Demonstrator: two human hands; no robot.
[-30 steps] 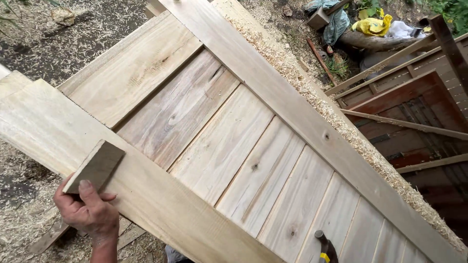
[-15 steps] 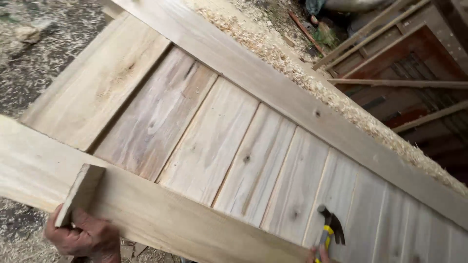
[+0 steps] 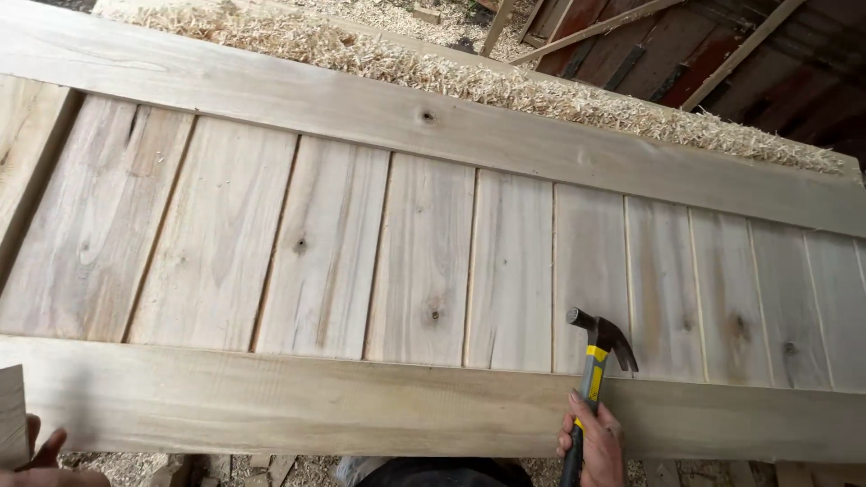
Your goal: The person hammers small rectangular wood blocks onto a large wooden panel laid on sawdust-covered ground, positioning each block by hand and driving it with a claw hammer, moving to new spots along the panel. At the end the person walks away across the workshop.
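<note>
Your right hand [image 3: 595, 442] is gripping the handle of a claw hammer [image 3: 597, 361], fingers wrapped tight around its yellow and black shaft. The hammer is standing nearly upright, its dark head hanging just above the near rail [image 3: 361, 406] of a wooden door panel [image 3: 424, 261]. Your left hand [image 3: 36, 455] is showing only at the bottom left corner, fingertips touching a small wood block [image 3: 11, 415]; whether it is clamping the block, you cannot tell. Wood shavings [image 3: 505, 86] are lying along the far rail [image 3: 451, 126].
</note>
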